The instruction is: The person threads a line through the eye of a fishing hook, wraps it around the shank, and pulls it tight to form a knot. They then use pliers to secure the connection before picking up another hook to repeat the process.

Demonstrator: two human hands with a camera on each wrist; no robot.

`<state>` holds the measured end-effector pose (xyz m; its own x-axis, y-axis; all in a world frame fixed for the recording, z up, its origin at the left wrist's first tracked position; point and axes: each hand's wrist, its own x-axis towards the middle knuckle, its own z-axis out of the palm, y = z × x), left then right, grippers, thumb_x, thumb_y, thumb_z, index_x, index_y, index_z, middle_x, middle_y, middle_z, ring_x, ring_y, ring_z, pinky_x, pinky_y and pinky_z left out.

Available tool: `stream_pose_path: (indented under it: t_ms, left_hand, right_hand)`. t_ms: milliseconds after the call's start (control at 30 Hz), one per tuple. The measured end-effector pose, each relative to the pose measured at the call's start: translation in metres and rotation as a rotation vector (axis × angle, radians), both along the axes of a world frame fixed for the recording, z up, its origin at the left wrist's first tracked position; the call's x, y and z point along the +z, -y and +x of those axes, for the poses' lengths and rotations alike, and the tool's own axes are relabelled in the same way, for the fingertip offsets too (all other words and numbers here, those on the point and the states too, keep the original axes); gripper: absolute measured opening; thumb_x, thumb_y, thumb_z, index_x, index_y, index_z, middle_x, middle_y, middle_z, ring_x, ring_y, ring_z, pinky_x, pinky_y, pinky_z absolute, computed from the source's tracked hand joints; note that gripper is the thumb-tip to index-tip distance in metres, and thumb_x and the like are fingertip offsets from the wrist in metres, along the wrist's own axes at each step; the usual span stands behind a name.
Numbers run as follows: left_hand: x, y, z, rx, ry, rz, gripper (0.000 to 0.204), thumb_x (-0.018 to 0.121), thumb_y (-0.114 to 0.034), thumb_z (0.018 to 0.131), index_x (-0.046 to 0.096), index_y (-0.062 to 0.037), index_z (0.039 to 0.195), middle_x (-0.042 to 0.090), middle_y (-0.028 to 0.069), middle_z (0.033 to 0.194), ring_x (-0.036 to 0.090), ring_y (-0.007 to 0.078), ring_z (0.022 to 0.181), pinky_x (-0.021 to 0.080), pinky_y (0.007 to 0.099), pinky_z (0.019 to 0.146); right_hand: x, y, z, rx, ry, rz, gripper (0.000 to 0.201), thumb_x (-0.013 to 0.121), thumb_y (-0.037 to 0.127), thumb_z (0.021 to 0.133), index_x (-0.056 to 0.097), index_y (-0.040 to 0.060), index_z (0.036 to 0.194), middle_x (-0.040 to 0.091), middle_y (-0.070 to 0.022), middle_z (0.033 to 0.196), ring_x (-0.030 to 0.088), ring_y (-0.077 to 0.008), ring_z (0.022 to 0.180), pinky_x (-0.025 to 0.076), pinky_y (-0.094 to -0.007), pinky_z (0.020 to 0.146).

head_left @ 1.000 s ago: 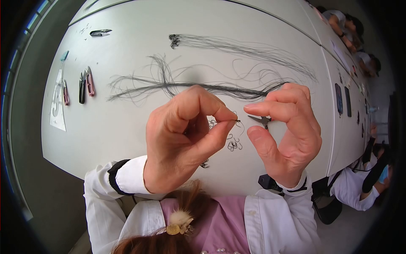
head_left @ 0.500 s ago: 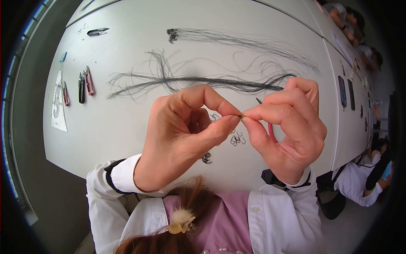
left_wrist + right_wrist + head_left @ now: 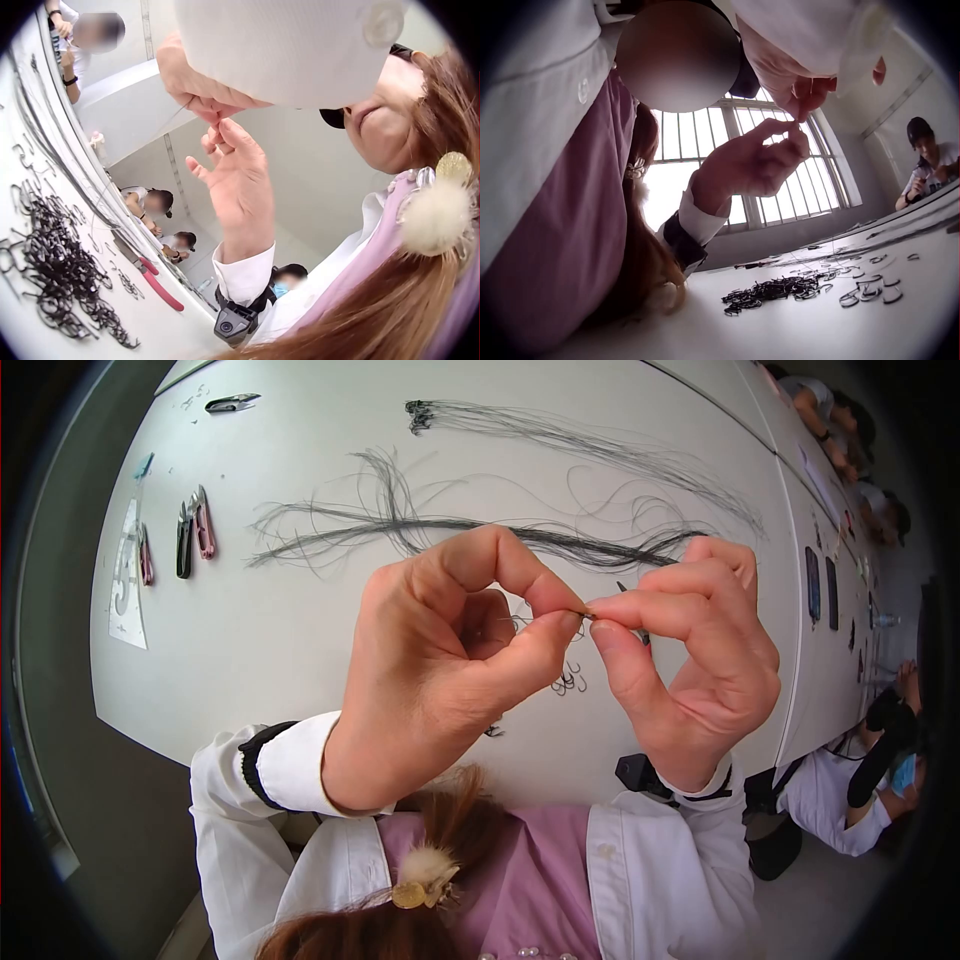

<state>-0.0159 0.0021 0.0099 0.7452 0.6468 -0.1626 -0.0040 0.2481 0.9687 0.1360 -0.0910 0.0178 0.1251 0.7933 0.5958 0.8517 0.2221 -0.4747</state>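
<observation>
In the head view both hands are raised above the white table (image 3: pixel 300 650), fingertips meeting. My left hand (image 3: pixel 572 615) pinches a tiny dark hook (image 3: pixel 586 612) between thumb and forefinger. My right hand (image 3: pixel 605 618) pinches the same spot from the other side, its other fingers curled. The left wrist view shows the left hand (image 3: pixel 206 105) above the right hand (image 3: pixel 232 172), with a thin line running off from the pinch. In the right wrist view the right hand (image 3: pixel 802 97) meets the left hand (image 3: pixel 761 154).
Long dark strands (image 3: pixel 450 530) and a tied bundle (image 3: pixel 560 435) lie across the table. Small black hooks (image 3: pixel 570 682) lie under the hands, with a pile (image 3: pixel 60 277) and red-handled pliers (image 3: pixel 161 289) nearby. Clips (image 3: pixel 190 535), snips (image 3: pixel 230 402) and a paper label (image 3: pixel 125 575) sit left. Other people work at the right.
One second ago my right thumb and forefinger stood apart from the left hand's pinch. They have closed onto the hook, and both hands have risen slightly.
</observation>
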Motion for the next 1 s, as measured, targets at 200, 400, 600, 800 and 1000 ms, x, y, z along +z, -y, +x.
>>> stream_pose_path:
  t_ms: [200,400,600,800,1000]
  left_hand:
    - [0.003,0.005,-0.001,0.019,-0.037,0.118,0.007,0.059,0.004,0.081,0.054,-0.0008,0.082,0.055,0.0033,0.085,0.048,0.0057,0.072,0.039,0.0193,0.065]
    - [-0.002,0.01,-0.001,0.051,0.032,0.204,0.009,0.059,0.007,0.079,0.055,-0.0009,0.081,0.054,0.0042,0.086,0.047,0.0057,0.073,0.039,0.0192,0.064]
    - [-0.004,0.012,-0.002,0.063,0.077,0.2,0.01,0.059,0.008,0.079,0.055,-0.0007,0.081,0.054,0.0044,0.086,0.047,0.0055,0.072,0.039,0.019,0.064]
    - [-0.007,0.014,-0.002,0.068,0.107,0.212,0.01,0.059,0.009,0.079,0.054,-0.0004,0.081,0.054,0.0043,0.086,0.046,0.0051,0.07,0.038,0.0186,0.061]
    - [-0.003,0.012,-0.002,0.064,0.051,0.168,0.009,0.06,0.006,0.08,0.054,-0.001,0.082,0.054,0.0034,0.085,0.045,0.0049,0.069,0.038,0.0189,0.062]
  right_hand:
    - [-0.004,-0.001,-0.001,0.005,-0.025,0.03,0.02,0.067,-0.005,0.056,0.066,0.0036,0.073,0.056,-0.0041,0.071,0.043,-0.0208,0.072,0.035,-0.0342,0.071]
    - [-0.008,-0.003,-0.002,-0.007,-0.011,0.103,0.02,0.067,-0.003,0.053,0.064,0.0041,0.072,0.054,-0.0033,0.069,0.043,-0.0204,0.07,0.035,-0.0358,0.071]
    - [-0.01,-0.001,-0.005,-0.031,0.028,0.134,0.021,0.066,-0.002,0.053,0.064,0.0048,0.073,0.054,-0.0036,0.07,0.042,-0.0206,0.069,0.035,-0.0362,0.071]
    - [-0.011,-0.001,-0.006,-0.031,0.033,0.144,0.022,0.067,0.0,0.053,0.063,0.0051,0.074,0.053,-0.0038,0.071,0.041,-0.0215,0.07,0.034,-0.0356,0.069]
    - [-0.016,-0.004,-0.008,-0.045,0.04,0.204,0.023,0.068,-0.001,0.053,0.065,0.0051,0.075,0.054,-0.0041,0.072,0.04,-0.0227,0.071,0.033,-0.0354,0.066]
